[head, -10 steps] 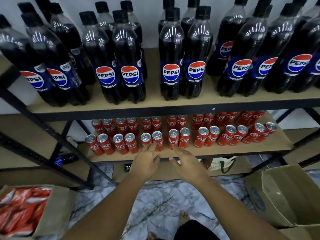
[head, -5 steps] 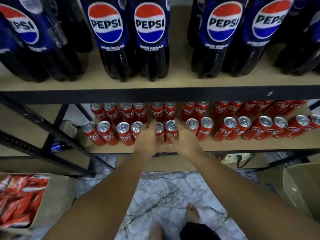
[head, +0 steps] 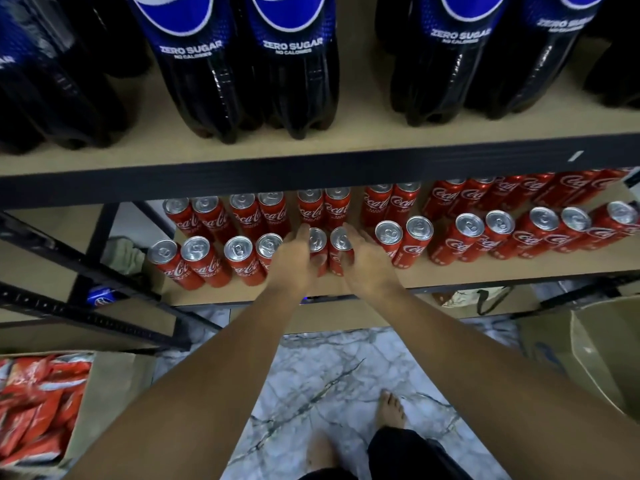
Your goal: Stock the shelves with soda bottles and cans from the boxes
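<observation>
While view nears, left hand (head: pixel 294 263) and right hand (head: pixel 369 268) flank cans (head: pixel 317 239).

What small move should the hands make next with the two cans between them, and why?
Probably ease both hands off: left hand and right hand flank the two cans, which already stand upright on the lower shelf in line with the front row.

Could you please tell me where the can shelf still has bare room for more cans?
Bare board runs along the front edge of the can shelf, right of the right hand, and at its left corner beside the outermost can. The middle is crowded: the left hand and right hand flank a front pair of cans, with more pairs behind.
</observation>
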The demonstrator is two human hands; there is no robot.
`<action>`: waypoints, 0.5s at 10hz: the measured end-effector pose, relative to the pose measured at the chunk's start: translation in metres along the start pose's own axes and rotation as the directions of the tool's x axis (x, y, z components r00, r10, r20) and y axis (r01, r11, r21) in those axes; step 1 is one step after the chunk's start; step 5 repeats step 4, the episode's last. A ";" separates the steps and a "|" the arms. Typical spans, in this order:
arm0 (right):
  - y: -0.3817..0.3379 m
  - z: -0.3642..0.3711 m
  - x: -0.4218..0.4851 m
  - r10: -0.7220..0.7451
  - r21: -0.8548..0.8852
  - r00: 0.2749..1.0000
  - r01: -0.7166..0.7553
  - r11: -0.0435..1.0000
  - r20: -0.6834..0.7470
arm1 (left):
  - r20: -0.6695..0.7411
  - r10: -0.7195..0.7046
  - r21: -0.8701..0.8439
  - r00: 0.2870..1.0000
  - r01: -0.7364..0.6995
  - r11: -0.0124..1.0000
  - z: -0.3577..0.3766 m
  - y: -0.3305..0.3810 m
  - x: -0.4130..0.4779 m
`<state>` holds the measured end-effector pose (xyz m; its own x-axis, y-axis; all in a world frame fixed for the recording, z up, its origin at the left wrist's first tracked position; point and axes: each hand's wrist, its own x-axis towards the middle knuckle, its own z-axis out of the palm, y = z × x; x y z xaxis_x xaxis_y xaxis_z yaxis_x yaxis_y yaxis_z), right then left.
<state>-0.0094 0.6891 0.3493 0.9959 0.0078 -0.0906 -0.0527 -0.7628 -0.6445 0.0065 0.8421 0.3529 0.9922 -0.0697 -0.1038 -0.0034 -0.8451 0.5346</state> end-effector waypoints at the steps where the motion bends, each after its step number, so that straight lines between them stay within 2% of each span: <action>1: 0.001 -0.002 -0.001 -0.001 0.032 1.000 0.001 0.999 0.018 | 0.009 0.005 0.032 1.000 -0.006 0.999 -0.002 0.002 -0.001; 2: 0.001 -0.007 -0.006 -0.012 0.050 0.998 0.008 0.999 0.060 | 0.020 0.025 0.056 0.999 -0.026 0.998 -0.005 0.004 -0.005; 4: -0.004 -0.042 -0.038 -0.089 0.027 0.995 0.088 0.996 0.040 | -0.029 0.132 0.108 0.991 -0.128 0.986 -0.023 0.015 -0.036; 5: -0.004 -0.042 -0.038 -0.089 0.027 0.995 0.088 0.996 0.040 | -0.029 0.132 0.108 0.991 -0.128 0.986 -0.023 0.015 -0.036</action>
